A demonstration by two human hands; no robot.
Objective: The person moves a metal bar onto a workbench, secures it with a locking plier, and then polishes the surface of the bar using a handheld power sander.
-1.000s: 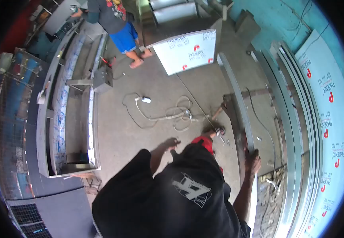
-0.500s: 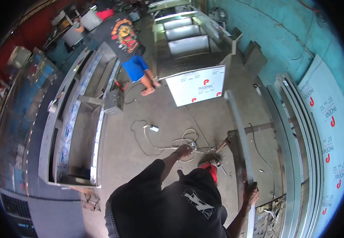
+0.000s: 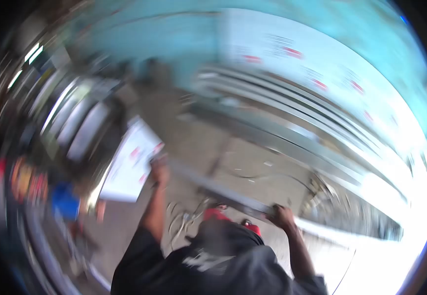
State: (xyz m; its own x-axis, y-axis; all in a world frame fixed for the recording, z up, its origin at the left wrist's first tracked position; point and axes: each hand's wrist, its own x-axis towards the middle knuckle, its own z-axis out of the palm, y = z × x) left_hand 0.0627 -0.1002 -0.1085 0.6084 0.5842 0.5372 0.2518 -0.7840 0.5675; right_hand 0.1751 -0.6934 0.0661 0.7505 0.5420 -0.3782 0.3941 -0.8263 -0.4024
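Although motion smears much of the view, both bare arms of the person show clearly enough, reaching forward from a black shirt (image 3: 223, 275). The right hand (image 3: 282, 216) is clenched around a long metal bar (image 3: 228, 191), its fingers folded over the top. The bar slants across in front of the person's body, above the floor (image 3: 120, 238), with one end close to the left hand (image 3: 159, 171) and the rest running past the right hand toward bright glare, where its other end cannot be made out. The left hand is raised at the bar's visible end; blur hides its fingers, so whether it grasps the metal or merely touches it cannot be told. Behind that hand stands a white printed panel (image 3: 132, 164) with red marks, one corner of it overlapping the hand in view. Loops of pale cable (image 3: 186, 216) lie on the floor between the left forearm and the person's red shorts (image 3: 215, 215). Beyond the bar, long metal profiles (image 3: 297, 115) lie side by side, and a white sheet (image 3: 302, 66) with red marks stands behind them at a teal wall (image 3: 174, 39). Another person, in blue shorts (image 3: 65, 201), stands past the panel's lower edge, badly blurred.
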